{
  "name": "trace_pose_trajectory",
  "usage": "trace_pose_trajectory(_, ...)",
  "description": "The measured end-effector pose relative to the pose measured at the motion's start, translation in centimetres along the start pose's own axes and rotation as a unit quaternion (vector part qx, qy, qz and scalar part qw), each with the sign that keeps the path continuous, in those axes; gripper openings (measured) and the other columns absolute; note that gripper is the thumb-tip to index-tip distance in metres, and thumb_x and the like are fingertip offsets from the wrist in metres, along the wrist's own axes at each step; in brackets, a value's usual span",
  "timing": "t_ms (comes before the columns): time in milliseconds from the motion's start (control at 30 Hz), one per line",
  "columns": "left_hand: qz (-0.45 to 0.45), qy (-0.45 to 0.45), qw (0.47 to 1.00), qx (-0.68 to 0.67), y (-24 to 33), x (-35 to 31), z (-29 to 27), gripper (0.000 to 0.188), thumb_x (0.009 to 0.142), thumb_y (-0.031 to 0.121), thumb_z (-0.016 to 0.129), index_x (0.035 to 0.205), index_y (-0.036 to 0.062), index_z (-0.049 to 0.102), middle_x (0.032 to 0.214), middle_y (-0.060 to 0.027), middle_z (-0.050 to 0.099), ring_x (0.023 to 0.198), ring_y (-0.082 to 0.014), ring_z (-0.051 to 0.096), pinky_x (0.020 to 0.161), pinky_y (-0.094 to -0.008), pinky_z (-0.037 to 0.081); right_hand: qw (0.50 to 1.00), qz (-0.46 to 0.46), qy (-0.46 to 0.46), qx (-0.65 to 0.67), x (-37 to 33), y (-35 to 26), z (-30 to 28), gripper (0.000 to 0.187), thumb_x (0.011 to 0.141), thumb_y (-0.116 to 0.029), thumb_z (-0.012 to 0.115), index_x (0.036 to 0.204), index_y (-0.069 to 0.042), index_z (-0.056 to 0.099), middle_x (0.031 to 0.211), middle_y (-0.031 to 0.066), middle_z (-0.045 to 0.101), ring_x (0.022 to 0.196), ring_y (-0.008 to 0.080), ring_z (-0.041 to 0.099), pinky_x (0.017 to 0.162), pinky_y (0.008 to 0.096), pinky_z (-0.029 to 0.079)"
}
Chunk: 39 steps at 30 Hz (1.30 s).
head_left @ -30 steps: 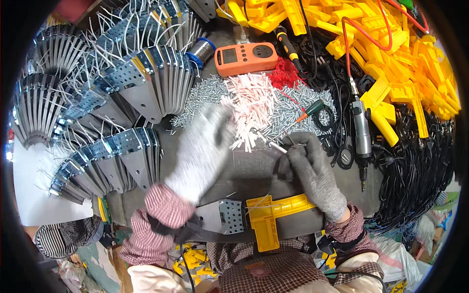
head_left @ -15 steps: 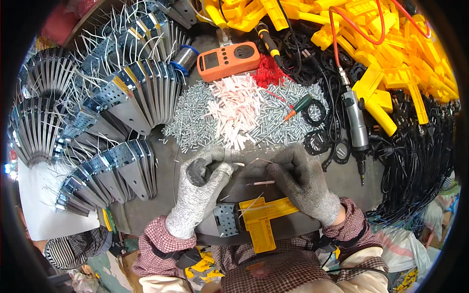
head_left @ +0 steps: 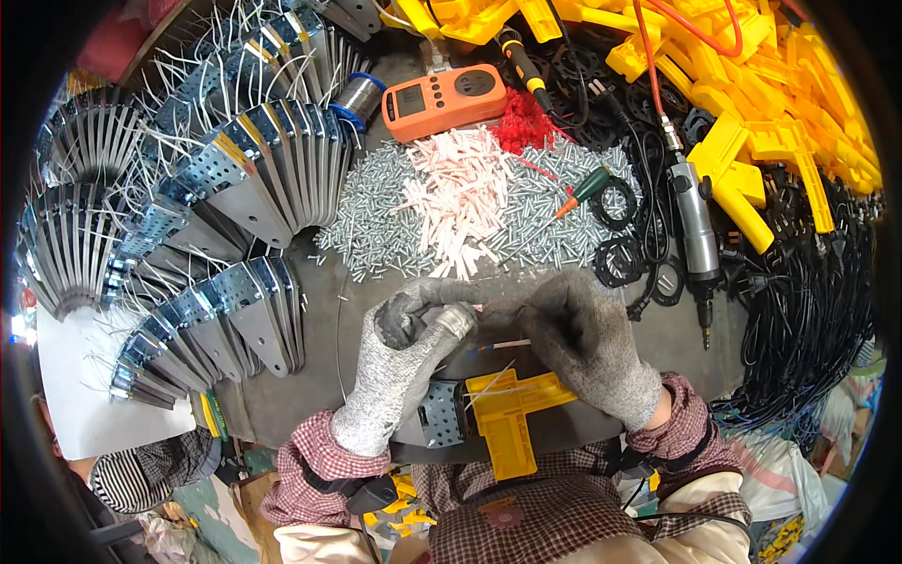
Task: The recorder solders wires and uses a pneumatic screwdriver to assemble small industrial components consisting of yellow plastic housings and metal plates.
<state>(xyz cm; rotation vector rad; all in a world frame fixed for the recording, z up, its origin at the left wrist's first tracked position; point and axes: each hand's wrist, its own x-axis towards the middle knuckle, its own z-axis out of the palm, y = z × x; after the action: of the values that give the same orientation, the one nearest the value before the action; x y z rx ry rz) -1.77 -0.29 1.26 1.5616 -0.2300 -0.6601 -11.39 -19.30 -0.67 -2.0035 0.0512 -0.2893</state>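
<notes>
Brings left hand (head_left: 404, 343) and right hand (head_left: 601, 352) closer together, centre of frame | already pinches pale-pink piece (head_left: 478, 308) with left; cannot tell right's hold | leaves white wires (head_left: 490, 383) loose across yellow shell (head_left: 505, 428), lower centre, apparently unfinished

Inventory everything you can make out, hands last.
Plastic housings: many, yellow, upper right, one near hands
Perforated plates: many, silver, left, one near hands
Power cords: many, black, right
Screws: many, silver, centre
Sleeves: many, pale pink, amid screws
Small parts: pile, red, behind sleeves
Meter: one, orange, top
Wire spool: one, blue, beside meter
Screwdriver: one, green-orange, on screws
Handheld tool: one, yellow-black, by meter
Pneumatic driver: one, grey, right
Hose: one, red, upper right
Sheet: one, white, left
Left hand: one, grey glove, centre, pinching pale piece
Right hand: one, grey glove, beside left
</notes>
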Motion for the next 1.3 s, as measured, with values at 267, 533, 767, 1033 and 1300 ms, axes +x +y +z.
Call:
trace_pose_trajectory(267,0.115,0.058,0.987,0.098,0.1,-0.2,0.7,0.014,0.095,0.006,0.067,0.107,-0.0001,0.071,0.095,-0.002,0.066,0.081,-0.0071,0.059,0.076,-0.0214,0.048,0.999,0.002,-0.039,-0.016,-0.6,0.7,0.1,0.015,0.09,-0.002,0.069,0.104,-0.002,0.062,0.085,0.0109,0.067,0.072,0.0189,0.068,0.062,0.0311,0.054)
trace_pose_trajectory(533,0.157,-0.006,0.979,0.132,-1.6,0.6,-0.7,0.021,0.095,0.0,0.068,0.115,-0.0031,0.064,0.108,-0.007,0.065,0.099,-0.0118,0.065,0.087,-0.0249,0.052,0.999,0.007,-0.031,0.012,0.2,0.6,-0.3,0.018,0.087,-0.007,0.07,0.105,-0.007,0.067,0.082,0.0152,0.068,0.069,0.0325,0.07,0.06,0.038,0.053)
trace_pose_trajectory(767,0.063,-0.078,0.994,-0.032,-1.0,0.7,-0.7,0.019,0.1,0.009,0.064,0.117,-0.0001,0.063,0.106,-0.0063,0.069,0.101,-0.0108,0.063,0.092,-0.0262,0.05,0.999,-0.007,-0.032,0.01,0.6,0.3,-0.6,0.02,0.084,-0.007,0.07,0.105,-0.008,0.069,0.082,0.0163,0.067,0.07,0.033,0.069,0.06,0.0389,0.053)
trace_pose_trajectory(1033,0.211,-0.044,0.962,0.168,-1.0,0.5,-0.7,0.016,0.096,0.004,0.067,0.111,-0.0001,0.067,0.102,-0.0087,0.067,0.098,-0.0171,0.064,0.088,-0.0287,0.05,0.999,0.003,-0.04,-0.019,0.5,0.6,-0.7,0.017,0.086,-0.007,0.071,0.102,-0.006,0.069,0.083,0.0139,0.068,0.07,0.0273,0.068,0.061,0.0354,0.052)
trace_pose_trajectory(1300,0.262,-0.017,0.953,0.154,-1.3,0.4,-0.3,0.016,0.089,-0.004,0.071,0.104,0.0004,0.071,0.102,-0.0106,0.065,0.096,-0.0205,0.063,0.086,-0.0311,0.051,0.998,-0.035,-0.048,0.018,0.9,-0.6,-1.1,0.009,0.09,-0.002,0.067,0.099,-0.002,0.068,0.087,0.0109,0.069,0.071,0.0183,0.067,0.062,0.03,0.051)
